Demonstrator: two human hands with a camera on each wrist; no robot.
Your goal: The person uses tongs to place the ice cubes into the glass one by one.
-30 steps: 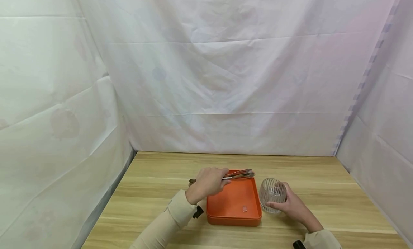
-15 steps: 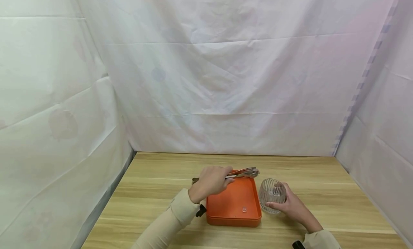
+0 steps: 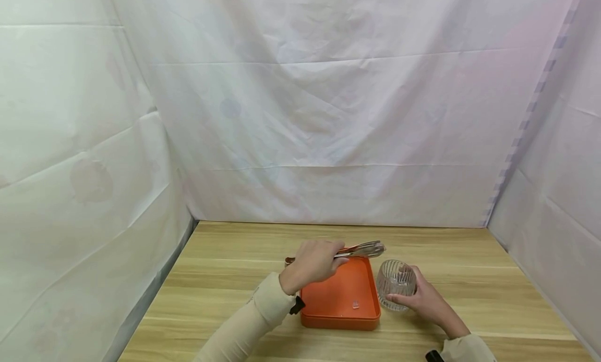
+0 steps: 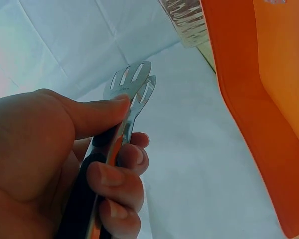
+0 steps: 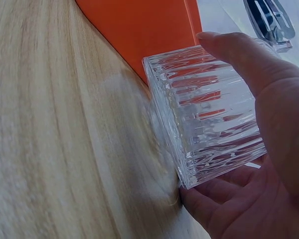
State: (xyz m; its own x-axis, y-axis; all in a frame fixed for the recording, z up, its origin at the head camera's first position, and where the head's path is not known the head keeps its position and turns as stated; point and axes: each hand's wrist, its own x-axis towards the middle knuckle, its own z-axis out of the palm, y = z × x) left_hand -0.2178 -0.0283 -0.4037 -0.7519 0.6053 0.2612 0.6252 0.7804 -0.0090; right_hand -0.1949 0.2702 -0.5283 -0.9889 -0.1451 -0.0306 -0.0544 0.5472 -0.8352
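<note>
My left hand [image 3: 313,263] grips a pair of metal tongs [image 3: 359,251] over the far end of an orange tray [image 3: 340,323]. In the left wrist view the thumb and fingers wrap the dark handles, and the slotted tong heads [image 4: 132,79] lie close together. A small clear piece [image 5: 284,47] shows at the tong tips in the right wrist view. My right hand [image 3: 424,299] holds a ribbed clear glass [image 3: 394,286], which stands upright on the table beside the tray's right side. One small clear cube [image 3: 355,304] lies in the tray near its front right corner.
The wooden table [image 3: 225,278] carries the tray and glass. White cloth [image 3: 300,117] hangs behind it and along both sides. The tray's raised wall [image 4: 244,99] stands between the left hand and the tray's inside.
My left hand has moved a little to the right with the tongs, bringing their tips closer to above the glass. The right hand, glass and tray stay in place.
</note>
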